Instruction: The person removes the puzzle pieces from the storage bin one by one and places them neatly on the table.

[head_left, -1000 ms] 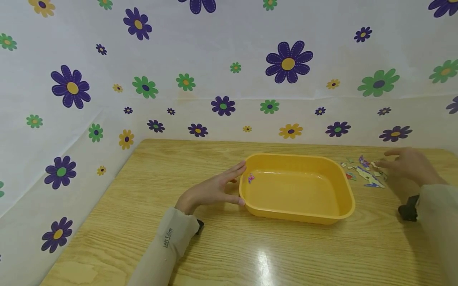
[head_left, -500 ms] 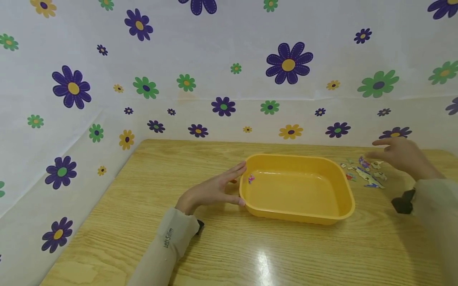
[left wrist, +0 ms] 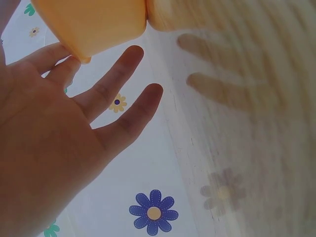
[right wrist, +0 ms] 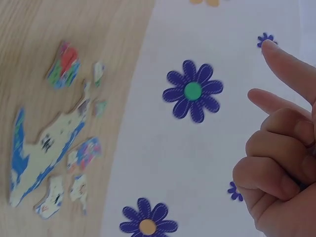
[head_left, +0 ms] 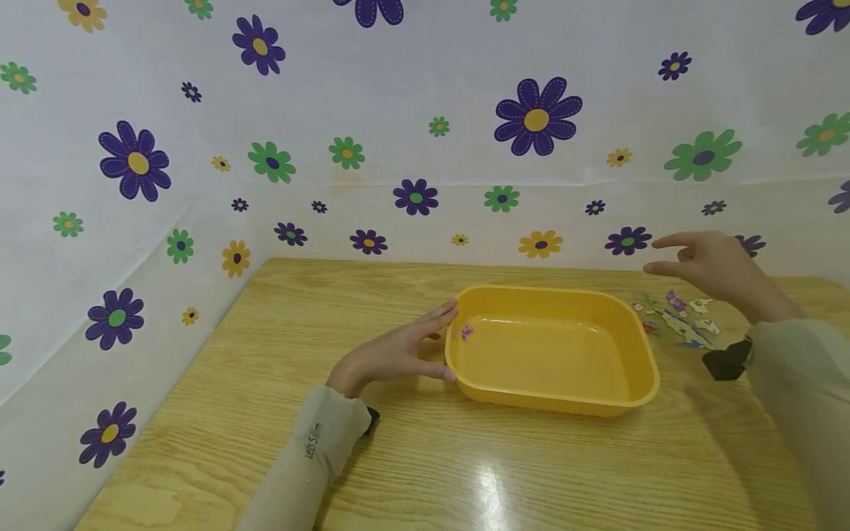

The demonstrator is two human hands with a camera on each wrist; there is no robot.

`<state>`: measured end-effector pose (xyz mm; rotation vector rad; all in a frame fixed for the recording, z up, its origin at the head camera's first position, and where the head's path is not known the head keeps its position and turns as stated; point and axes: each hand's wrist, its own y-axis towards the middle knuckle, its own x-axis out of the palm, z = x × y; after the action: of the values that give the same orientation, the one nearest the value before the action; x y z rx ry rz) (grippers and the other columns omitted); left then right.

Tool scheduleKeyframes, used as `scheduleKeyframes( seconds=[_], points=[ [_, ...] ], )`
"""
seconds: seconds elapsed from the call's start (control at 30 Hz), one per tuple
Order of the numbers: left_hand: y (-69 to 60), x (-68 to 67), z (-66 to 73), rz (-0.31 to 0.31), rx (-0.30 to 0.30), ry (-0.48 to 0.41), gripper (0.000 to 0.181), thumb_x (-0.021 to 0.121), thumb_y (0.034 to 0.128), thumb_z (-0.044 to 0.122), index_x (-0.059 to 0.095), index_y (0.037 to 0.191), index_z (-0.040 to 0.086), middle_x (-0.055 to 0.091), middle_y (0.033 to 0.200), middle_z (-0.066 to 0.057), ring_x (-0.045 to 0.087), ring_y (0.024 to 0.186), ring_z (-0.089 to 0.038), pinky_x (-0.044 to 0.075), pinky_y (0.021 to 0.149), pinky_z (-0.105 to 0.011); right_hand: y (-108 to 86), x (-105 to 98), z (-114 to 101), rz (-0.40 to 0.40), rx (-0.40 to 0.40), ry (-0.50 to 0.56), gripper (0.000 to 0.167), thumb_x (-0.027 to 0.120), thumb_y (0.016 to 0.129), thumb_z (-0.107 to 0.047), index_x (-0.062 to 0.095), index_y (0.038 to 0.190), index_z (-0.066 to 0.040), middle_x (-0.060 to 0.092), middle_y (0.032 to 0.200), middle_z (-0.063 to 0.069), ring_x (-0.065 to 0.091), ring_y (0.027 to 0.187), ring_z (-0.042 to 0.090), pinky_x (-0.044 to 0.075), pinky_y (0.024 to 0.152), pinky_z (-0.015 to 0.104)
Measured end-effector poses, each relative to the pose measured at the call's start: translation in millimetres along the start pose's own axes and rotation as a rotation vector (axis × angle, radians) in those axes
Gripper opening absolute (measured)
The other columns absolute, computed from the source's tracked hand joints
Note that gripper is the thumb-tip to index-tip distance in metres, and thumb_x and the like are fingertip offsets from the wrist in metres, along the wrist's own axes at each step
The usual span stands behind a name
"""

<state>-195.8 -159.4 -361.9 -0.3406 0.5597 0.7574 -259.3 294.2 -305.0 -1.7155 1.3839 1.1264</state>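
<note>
My left hand [head_left: 392,358] rests against the left end of a yellow plastic basin [head_left: 551,405], fingers and thumb extended along its rim. In the left wrist view, the fingers [left wrist: 129,116] spread beside the basin's corner [left wrist: 103,24]. A small pink piece [head_left: 467,331] lies inside the basin near its left wall. My right hand [head_left: 724,269] is raised above the table's back right. Its thumb and index finger extend with a visible gap and nothing between them; in the right wrist view the other fingers [right wrist: 271,148] are curled.
Several flat, irregular printed pieces lie right of the basin, the largest a long white-and-blue one [right wrist: 49,148]. Near it are a red-green piece [right wrist: 65,65] and a pink-blue one [right wrist: 85,153]. A flower-printed sheet [head_left: 385,147] stands behind the wooden table [head_left: 398,472].
My right hand has lifted off the loose pieces and moved up and to the left, uncovering more of them. My left hand and the basin have stayed put.
</note>
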Motion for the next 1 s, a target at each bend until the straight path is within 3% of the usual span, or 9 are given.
scheduleKeyframes(
  seconds=[0.17,0.27,0.33,0.4,0.47,0.5,0.6,0.87,1.0],
  points=[
    [0.9,-0.3,1.4,-0.002,-0.005,0.008,0.098,0.079,0.0911,0.024,0.014,0.163,0.013,0.000,0.170,0.003,0.041,0.141,-0.028,0.028,0.119,-0.046,2.1,0.1,-18.1,0.005,-0.013,0.034,0.057,0.067,0.100,-0.031,0.054,0.137,0.010,0.049,0.133,0.044,0.050,0.116,0.059,0.047,0.090,0.071],
    [1.1,-0.5,1.0,-0.002,-0.006,0.010,0.098,0.079,0.0912,0.024,0.014,0.164,0.013,0.001,0.170,0.002,0.041,0.141,-0.029,0.029,0.119,-0.046,4.4,2.1,-28.8,0.024,-0.029,0.064,0.054,0.070,0.098,-0.029,0.057,0.134,0.009,0.058,0.118,0.041,0.056,0.102,0.052,0.055,0.081,0.060],
    [1.2,-0.4,0.6,-0.002,-0.005,0.012,0.098,0.079,0.0912,0.024,0.014,0.163,0.013,0.001,0.170,0.001,0.042,0.141,-0.029,0.029,0.119,-0.046,6.1,3.7,-35.2,0.036,-0.042,0.078,0.053,0.071,0.098,-0.028,0.058,0.133,0.009,0.062,0.104,0.035,0.056,0.087,0.042,0.057,0.070,0.045],
    [1.1,-0.3,0.5,-0.003,-0.003,0.011,0.098,0.079,0.0911,0.024,0.014,0.163,0.012,0.001,0.170,0.000,0.041,0.142,-0.029,0.028,0.119,-0.045,7.9,6.0,-40.9,0.053,-0.058,0.095,0.052,0.073,0.096,-0.026,0.060,0.131,0.010,0.058,0.081,0.023,0.050,0.069,0.030,0.048,0.054,0.031],
    [1.2,-0.1,0.3,-0.004,-0.001,0.007,0.098,0.079,0.0909,0.023,0.014,0.163,0.012,0.000,0.170,-0.001,0.040,0.142,-0.029,0.027,0.119,-0.045,9.7,8.3,-46.0,0.066,-0.084,0.107,0.050,0.075,0.095,-0.025,0.062,0.129,0.010,0.055,0.073,0.016,0.046,0.062,0.023,0.043,0.051,0.027],
    [1.2,0.1,0.1,-0.005,-0.001,0.004,0.098,0.080,0.0907,0.022,0.014,0.163,0.012,0.000,0.170,-0.001,0.038,0.143,-0.029,0.027,0.120,-0.045,10.8,9.7,-48.1,0.073,-0.099,0.114,0.049,0.075,0.094,-0.024,0.063,0.128,0.010,0.049,0.066,0.009,0.039,0.057,0.019,0.035,0.047,0.025],
    [1.3,0.4,-0.3,-0.005,-0.003,-0.006,0.098,0.080,0.0904,0.021,0.015,0.163,0.012,0.000,0.170,-0.001,0.036,0.145,-0.029,0.025,0.120,-0.044,13.1,12.6,-55.1,0.078,-0.126,0.128,0.046,0.077,0.093,-0.022,0.065,0.126,0.009,0.043,0.060,0.002,0.036,0.053,0.015,0.033,0.045,0.025],
    [1.4,0.2,-0.7,-0.006,0.007,-0.002,0.098,0.080,0.0905,0.021,0.015,0.163,0.010,0.001,0.170,-0.003,0.013,0.154,-0.023,0.019,0.122,-0.045,16.1,16.8,-71.2,0.055,-0.132,0.146,0.047,0.075,0.094,-0.024,0.064,0.127,0.008,0.042,0.062,0.003,0.038,0.056,0.018,0.033,0.048,0.027],
    [1.0,-0.2,-0.5,-0.005,0.008,0.007,0.098,0.080,0.0906,0.020,0.015,0.163,0.009,0.001,0.170,-0.004,0.010,0.154,-0.022,0.018,0.122,-0.044,17.7,19.8,-76.1,0.061,-0.157,0.164,0.045,0.076,0.094,-0.023,0.066,0.125,0.007,0.040,0.060,0.002,0.035,0.054,0.016,0.031,0.050,0.028]
  ],
)
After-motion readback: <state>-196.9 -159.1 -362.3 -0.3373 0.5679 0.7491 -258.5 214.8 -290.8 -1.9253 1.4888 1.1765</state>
